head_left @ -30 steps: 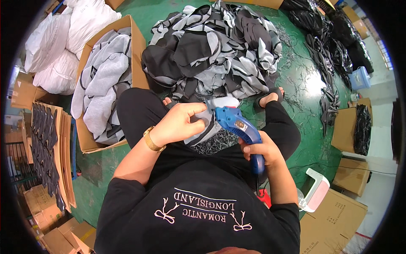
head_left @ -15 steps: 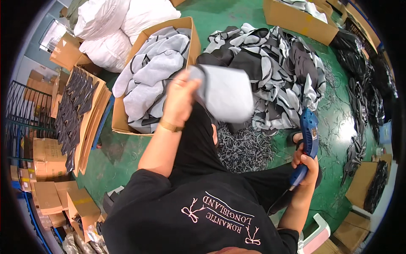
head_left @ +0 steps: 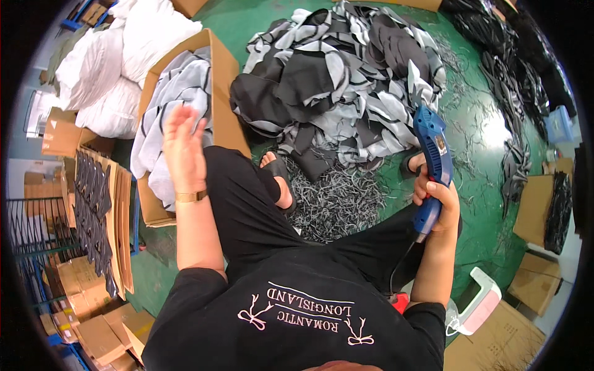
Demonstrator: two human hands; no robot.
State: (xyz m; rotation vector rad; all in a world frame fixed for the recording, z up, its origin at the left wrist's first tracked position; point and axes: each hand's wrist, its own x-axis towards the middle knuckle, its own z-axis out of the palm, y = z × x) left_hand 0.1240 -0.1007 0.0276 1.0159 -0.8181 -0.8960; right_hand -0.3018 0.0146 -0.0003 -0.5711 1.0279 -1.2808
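My left hand (head_left: 184, 151) is open, fingers apart and slightly blurred, above the near side of a cardboard box (head_left: 229, 93). Grey-white fabric pieces (head_left: 185, 80) with black edges fill that box, and nothing shows in the hand. In my right hand (head_left: 440, 201) is a blue corded electric hot knife (head_left: 433, 145), its tip pointing away from me, with the fingers wrapped round its lower body. Beyond the tip lies a large heap of black and grey-white fabric pieces (head_left: 346, 80). Thin grey and black trimmings (head_left: 334, 204) are piled on the floor between my feet.
White stuffed sacks (head_left: 154, 43) stand behind the box. At the left are stacked cardboard sheets with black pieces (head_left: 93, 210) hanging on them. Black plastic bundles (head_left: 495, 68) run along the right, and a white and pink plastic stool (head_left: 479, 303) is near my right elbow.
The grey-white fabric piece that my left hand held has left it, and the hand has moved left over the box and opened. My right hand still holds the hot knife. The whole view has shifted.
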